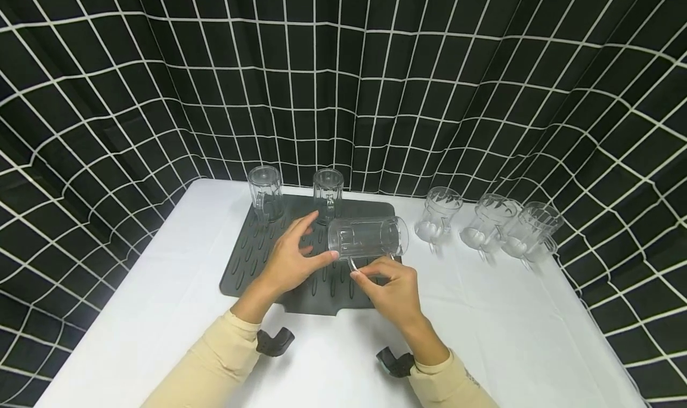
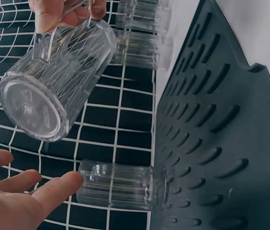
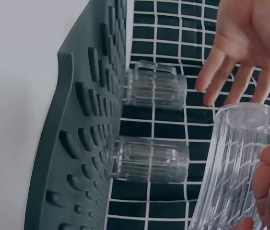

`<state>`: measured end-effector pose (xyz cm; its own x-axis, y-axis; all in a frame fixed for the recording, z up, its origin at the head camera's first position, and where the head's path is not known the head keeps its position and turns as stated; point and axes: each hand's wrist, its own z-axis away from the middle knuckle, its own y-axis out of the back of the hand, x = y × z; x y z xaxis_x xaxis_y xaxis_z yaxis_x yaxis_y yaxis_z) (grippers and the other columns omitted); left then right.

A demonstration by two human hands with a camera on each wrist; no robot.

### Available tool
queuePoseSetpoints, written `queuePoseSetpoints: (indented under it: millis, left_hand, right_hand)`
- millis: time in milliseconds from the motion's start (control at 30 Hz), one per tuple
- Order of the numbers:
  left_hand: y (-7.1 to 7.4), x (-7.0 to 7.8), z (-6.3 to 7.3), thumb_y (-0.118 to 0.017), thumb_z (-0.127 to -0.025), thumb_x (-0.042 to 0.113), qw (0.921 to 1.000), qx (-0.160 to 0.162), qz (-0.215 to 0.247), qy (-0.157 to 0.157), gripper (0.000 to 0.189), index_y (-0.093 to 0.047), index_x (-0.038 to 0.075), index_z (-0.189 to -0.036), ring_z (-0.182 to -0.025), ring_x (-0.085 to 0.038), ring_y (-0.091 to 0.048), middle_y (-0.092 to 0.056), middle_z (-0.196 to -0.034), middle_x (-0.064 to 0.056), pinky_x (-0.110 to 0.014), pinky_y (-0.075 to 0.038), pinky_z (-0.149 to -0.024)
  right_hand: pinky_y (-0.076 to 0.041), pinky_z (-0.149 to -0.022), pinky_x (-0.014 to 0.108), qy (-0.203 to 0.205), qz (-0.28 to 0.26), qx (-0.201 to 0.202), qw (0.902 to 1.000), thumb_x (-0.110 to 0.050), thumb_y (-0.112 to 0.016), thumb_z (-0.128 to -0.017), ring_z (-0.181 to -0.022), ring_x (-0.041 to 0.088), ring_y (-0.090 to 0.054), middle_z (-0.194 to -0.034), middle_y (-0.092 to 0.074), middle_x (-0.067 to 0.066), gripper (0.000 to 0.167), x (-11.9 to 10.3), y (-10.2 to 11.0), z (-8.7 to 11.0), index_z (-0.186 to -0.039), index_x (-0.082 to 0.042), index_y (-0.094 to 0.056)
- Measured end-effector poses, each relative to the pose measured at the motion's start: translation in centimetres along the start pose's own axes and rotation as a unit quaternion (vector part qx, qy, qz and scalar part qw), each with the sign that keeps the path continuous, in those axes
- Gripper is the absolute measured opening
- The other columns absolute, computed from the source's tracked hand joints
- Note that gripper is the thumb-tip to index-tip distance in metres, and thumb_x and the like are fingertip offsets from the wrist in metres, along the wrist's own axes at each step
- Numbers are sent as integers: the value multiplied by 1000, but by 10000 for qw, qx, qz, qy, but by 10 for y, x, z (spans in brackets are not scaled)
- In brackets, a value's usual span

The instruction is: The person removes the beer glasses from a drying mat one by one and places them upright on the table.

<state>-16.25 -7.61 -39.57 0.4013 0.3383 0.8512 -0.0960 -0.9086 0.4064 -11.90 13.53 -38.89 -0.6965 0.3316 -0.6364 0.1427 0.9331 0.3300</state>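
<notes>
A clear mug [image 1: 367, 236] lies sideways in the air over the dark drying mat [image 1: 308, 303], its base toward the left. My right hand [image 1: 396, 289] pinches its handle from below. Fingers spread, my left hand [image 1: 292, 262] stands beside the base end, with the thumb right at its edge. In the left wrist view the round base faces the spread left fingers [image 2: 60, 191]. Two more clear mugs, one at the left [image 1: 265, 193] and one nearer the middle [image 1: 328, 187], stand upside down along the mat's far side.
Several clear mugs [image 1: 485, 220] stand upright in a row at the right on the white tabletop [image 1: 499, 318]. A black curtain [image 1: 397, 104] with a white grid closes in the back and both sides. Black wrist mounts [image 1: 396, 363] stick out from the sleeves.
</notes>
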Motion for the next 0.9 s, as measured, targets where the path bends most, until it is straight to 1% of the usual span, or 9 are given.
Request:
queuePoseSetpoints:
  millis: [167,300,367,467,567,633,767,800,900]
  left_hand:
    - [-3,0,-2,-81,-79,31,10000,-34,54,-1,87,-34,11,-150,-130,-36,-40,-36,-147,-12,-46,-50,-93]
    - [-5,1,-3,-82,-79,29,9999,-111,125,-13,88,-33,10,-150,-129,-37,-40,-37,-147,-15,-46,-51,-92]
    - [-6,2,-3,-82,-78,29,9998,-170,121,38,89,-33,10,-150,-128,-37,-41,-36,-147,-15,-44,-52,-91]
    - [-6,4,-2,-82,-78,28,9995,-237,136,182,88,-34,9,-149,-124,-36,-45,-38,-146,-15,-38,-55,-87]
    - [-6,3,-2,-83,-77,28,9990,-221,160,343,83,-41,7,-145,-118,-33,-49,-44,-142,-13,-33,-57,-79]
    - [-5,2,-2,-84,-75,27,9988,-146,186,431,79,-46,6,-142,-114,-32,-52,-49,-138,-12,-32,-57,-76]
    - [-3,-2,-1,-86,-73,26,9983,13,218,542,75,-51,6,-137,-111,-31,-54,-54,-131,-10,-34,-58,-73]
    - [-3,-2,-1,-85,-73,26,9982,48,225,557,75,-51,6,-136,-111,-31,-54,-54,-131,-10,-35,-58,-73]
    - [-1,-4,-1,-85,-73,26,9982,178,192,546,74,-52,6,-136,-113,-32,-54,-53,-133,-11,-36,-58,-73]
  right_hand:
    - [-54,-62,24,132,-24,-159,9998,16,-81,-64,-61,22,-65,-66,-66,9,17,-2,-2,0,-67,3,-70]
    - [-54,-62,23,346,45,-244,9991,16,-81,-63,-59,23,-64,-66,-66,9,18,-3,-4,0,-66,3,-70]
    - [-54,-64,23,403,85,-273,9988,16,-82,-62,-59,24,-64,-66,-66,9,19,-5,-6,0,-65,3,-69]
    - [-54,-62,26,460,99,-297,9984,16,-82,-62,-58,24,-64,-66,-66,9,19,-6,-7,-1,-65,3,-69]
    - [-54,-57,30,441,88,-361,9983,15,-82,-63,-59,25,-63,-66,-66,9,18,-6,-8,0,-66,3,-69]
    - [-54,-62,31,429,96,-440,9981,14,-82,-64,-61,26,-63,-68,-67,9,17,-5,-8,1,-68,3,-70]
    - [-52,-79,30,470,-34,-414,9980,10,-82,-66,-80,30,-64,-84,-68,13,20,7,-8,5,-81,4,-71]
    - [-51,-84,30,465,-67,-335,9983,9,-82,-67,-86,31,-63,-90,-67,15,24,12,-7,6,-87,5,-70]
    - [-47,-88,29,145,-72,56,9999,6,-81,-70,-99,33,-57,-108,-60,16,38,27,-5,12,-105,6,-65]
